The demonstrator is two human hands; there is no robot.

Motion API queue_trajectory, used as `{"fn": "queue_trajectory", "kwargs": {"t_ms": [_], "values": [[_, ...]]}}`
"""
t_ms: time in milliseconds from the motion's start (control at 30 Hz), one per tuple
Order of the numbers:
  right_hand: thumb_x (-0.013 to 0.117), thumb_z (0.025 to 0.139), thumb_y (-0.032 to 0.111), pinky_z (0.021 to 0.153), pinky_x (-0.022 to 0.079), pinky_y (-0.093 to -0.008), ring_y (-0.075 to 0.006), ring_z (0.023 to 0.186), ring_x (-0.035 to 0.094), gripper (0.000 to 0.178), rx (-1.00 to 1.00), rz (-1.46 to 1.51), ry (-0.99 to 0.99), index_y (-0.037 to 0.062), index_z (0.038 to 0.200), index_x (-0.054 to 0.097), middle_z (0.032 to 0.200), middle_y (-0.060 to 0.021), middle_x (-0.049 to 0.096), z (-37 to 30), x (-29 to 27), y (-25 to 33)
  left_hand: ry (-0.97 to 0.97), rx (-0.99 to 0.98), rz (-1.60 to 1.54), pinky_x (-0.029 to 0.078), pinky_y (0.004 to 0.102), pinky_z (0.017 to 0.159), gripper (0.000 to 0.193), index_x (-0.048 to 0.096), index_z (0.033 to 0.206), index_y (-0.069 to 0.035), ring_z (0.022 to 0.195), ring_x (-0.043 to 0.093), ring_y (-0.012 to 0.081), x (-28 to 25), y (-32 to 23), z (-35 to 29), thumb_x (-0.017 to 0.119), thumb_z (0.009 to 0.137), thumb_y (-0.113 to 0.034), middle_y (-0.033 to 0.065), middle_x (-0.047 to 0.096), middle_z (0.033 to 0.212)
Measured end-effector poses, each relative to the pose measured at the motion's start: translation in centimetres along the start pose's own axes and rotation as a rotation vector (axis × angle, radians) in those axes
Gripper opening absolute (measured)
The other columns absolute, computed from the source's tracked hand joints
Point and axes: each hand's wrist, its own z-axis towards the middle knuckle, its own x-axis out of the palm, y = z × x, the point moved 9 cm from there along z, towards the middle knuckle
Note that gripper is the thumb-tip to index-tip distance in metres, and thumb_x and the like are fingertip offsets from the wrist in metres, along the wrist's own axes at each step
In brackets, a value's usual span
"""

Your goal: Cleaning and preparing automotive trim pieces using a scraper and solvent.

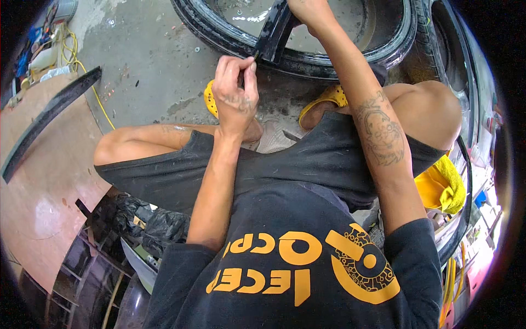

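Note:
A glossy black trim piece point(273, 34) lies across the near rim of a worn black tire point(219, 34), its lower end toward me. My right hand point(308, 12) is closed at the upper part of the piece, and the picture's top edge cuts off part of the hand. At the lower end, my left hand point(234, 94) is closed in a pinch, thumb against fingers. Its fingertips touch or nearly touch the corner of the piece. Whatever small thing sits between them is too small to make out.
A long curved black strip point(46, 120) rests on a brown board point(52, 203) at the left. Near it runs a yellow cord point(99, 101). A yellow cloth point(452, 183) hangs at the right, below my knee. More tires point(430, 46) stand at the upper right.

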Motion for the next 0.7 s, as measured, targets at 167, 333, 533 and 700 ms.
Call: {"fn": "queue_trajectory", "kwargs": {"t_ms": [167, 333, 533, 700], "values": [[0.050, 0.083, 0.008, 0.104, 0.047, -0.0461, -0.0465, 0.120, 0.058, 0.064, 0.127, 0.142, 0.091, -0.0070, 0.143, 0.033, 0.125, -0.0365, 0.056, -0.4, 0.6, 0.6, -0.127, -0.155, 0.040, 0.049, 0.0293, 0.069, 0.009, 0.072, 0.099, 0.002, 0.077, 0.061, 0.0164, -1.7, 2.0, 1.3, 0.072, 0.092, -0.004, 0.0094, 0.066, 0.092], [0.050, 0.083, 0.010, 0.103, 0.046, -0.0458, -0.0469, 0.117, 0.058, 0.063, 0.142, 0.047, 0.089, -0.0065, 0.142, 0.035, 0.120, -0.0348, 0.059, -0.4, 0.1, 0.9, -0.007, -0.192, -0.021, 0.049, 0.0292, 0.068, 0.008, 0.072, 0.093, 0.000, 0.074, 0.061, 0.0169, 0.3, 0.9, 0.8, 0.075, 0.090, -0.007, 0.0091, 0.065, 0.088], [0.050, 0.084, 0.013, 0.103, 0.046, -0.0462, -0.0476, 0.116, 0.058, 0.062, 0.057, -0.016, 0.035, -0.0075, 0.141, 0.036, 0.121, -0.0361, 0.058, -0.5, -0.2, 0.8, 0.041, -0.156, -0.090, 0.049, 0.0313, 0.066, 0.013, 0.068, 0.093, 0.003, 0.069, 0.059, 0.0199, 0.7, 1.2, 1.3, 0.073, 0.092, -0.008, 0.0119, 0.063, 0.084], [0.050, 0.085, 0.013, 0.105, 0.045, -0.0464, -0.0480, 0.118, 0.058, 0.063, 0.169, 0.005, 0.111, -0.0078, 0.142, 0.035, 0.123, -0.0371, 0.057, -1.0, 0.3, 0.4, 0.077, -0.105, -0.044, 0.049, 0.0306, 0.065, 0.013, 0.064, 0.092, 0.003, 0.068, 0.058, 0.0178, 0.6, 1.1, 1.0, 0.071, 0.093, -0.007, 0.0108, 0.062, 0.083]]}}
